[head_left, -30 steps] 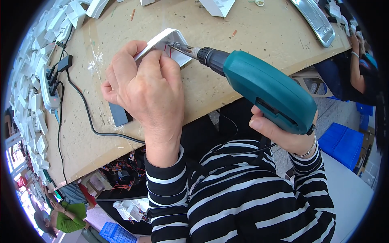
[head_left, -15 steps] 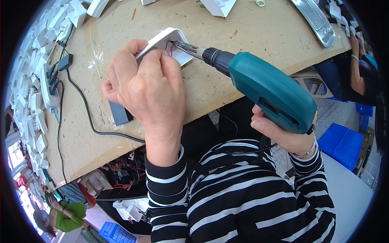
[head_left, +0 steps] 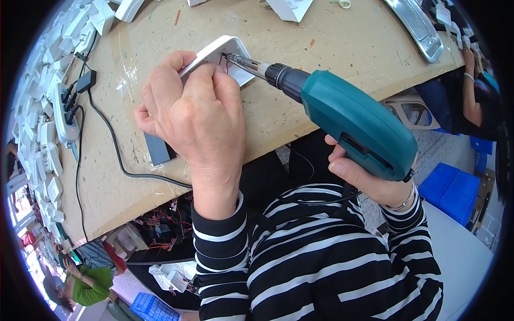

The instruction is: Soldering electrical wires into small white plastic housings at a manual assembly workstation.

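Note:
My left hand is closed on a white plastic housing, pinching its near side over the table. Thin red wires run inside the open housing, close to my fingertips. From the right, my right hand grips a teal electric screwdriver with a black collar and a long metal nose. The tool's tip reaches into the housing beside the wires. What the tip touches is too small to make out. My left fingers hide part of the housing.
A dark flat block lies by my left wrist. A white power strip with black cables stands left, near heaped white housings. A shiny metal tray lies far right. Other people are at the edges.
The screwdriver's body and my right hand have shifted slightly down and left, while its tip stays inside the housing. My left hand is almost still.

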A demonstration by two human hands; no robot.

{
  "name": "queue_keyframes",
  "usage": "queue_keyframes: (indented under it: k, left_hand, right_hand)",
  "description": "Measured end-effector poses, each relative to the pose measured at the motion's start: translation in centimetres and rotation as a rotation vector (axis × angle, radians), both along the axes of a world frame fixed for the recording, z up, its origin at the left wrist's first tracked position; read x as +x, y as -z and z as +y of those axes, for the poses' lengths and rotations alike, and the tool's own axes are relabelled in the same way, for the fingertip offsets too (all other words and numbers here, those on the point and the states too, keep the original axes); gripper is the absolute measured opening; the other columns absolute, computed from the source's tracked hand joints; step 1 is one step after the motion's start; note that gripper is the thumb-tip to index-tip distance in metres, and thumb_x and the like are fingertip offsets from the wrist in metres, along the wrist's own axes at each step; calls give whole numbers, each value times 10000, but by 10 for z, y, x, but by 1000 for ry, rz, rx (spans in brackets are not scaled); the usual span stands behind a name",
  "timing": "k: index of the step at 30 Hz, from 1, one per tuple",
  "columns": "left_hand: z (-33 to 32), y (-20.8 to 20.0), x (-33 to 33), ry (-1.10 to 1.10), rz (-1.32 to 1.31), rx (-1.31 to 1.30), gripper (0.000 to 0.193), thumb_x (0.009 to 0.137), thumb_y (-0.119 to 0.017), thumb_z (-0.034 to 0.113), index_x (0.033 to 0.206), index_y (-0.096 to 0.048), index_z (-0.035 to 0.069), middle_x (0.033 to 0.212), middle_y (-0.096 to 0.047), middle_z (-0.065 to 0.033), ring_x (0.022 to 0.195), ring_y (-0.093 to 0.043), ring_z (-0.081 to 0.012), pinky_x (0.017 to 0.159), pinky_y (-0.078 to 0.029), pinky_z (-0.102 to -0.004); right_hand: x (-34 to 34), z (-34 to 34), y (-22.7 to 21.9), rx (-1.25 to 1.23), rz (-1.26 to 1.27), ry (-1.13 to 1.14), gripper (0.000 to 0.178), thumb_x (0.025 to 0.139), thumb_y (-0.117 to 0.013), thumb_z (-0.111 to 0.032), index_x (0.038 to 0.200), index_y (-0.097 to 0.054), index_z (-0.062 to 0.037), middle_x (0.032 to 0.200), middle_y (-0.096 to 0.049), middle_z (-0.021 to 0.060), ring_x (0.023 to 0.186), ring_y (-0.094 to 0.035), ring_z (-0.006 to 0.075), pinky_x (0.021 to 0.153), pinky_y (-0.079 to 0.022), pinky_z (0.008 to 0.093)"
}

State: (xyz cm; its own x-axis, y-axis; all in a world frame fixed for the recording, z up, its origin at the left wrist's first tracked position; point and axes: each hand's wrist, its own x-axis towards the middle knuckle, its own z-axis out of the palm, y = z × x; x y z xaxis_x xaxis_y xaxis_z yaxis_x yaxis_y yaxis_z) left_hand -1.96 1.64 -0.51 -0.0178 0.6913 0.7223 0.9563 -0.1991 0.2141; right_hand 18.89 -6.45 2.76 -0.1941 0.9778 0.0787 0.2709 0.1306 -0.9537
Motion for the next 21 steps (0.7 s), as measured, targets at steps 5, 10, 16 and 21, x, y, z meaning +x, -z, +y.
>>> queue_keyframes:
  k: [5,10,16,21]
  left_hand:
    - [0,1,-1,5,-7,4,52,703,-656,87,695,-701,63,958,-610,-19,901,-547,-199,834,-279,-381]
    - [0,1,0,-3,-4,-7,53,705,-655,89,694,-699,62,961,-609,-20,899,-545,-201,838,-280,-382]
    - [0,2,-1,1,-8,-9,53,702,-657,93,693,-703,68,968,-606,-18,916,-537,-207,842,-280,-391]
    - [0,2,-1,4,-10,-16,59,704,-659,102,700,-708,71,976,-603,-16,919,-532,-208,835,-280,-391]
  right_hand:
    - [-1,-1,1,2,19,22,532,752,-775,-69,1206,-541,79,937,-657,114,738,-651,120,642,-510,218]
    - [0,-3,1,-2,22,12,543,747,-779,-63,1209,-536,88,943,-658,120,738,-656,116,645,-513,211]
    - [-1,-9,0,-90,79,80,551,738,-781,-55,1206,-532,96,948,-664,128,727,-669,118,639,-525,211]
    - [7,-11,3,37,-14,22,561,725,-784,-46,1204,-530,97,930,-671,124,715,-674,119,638,-534,214]
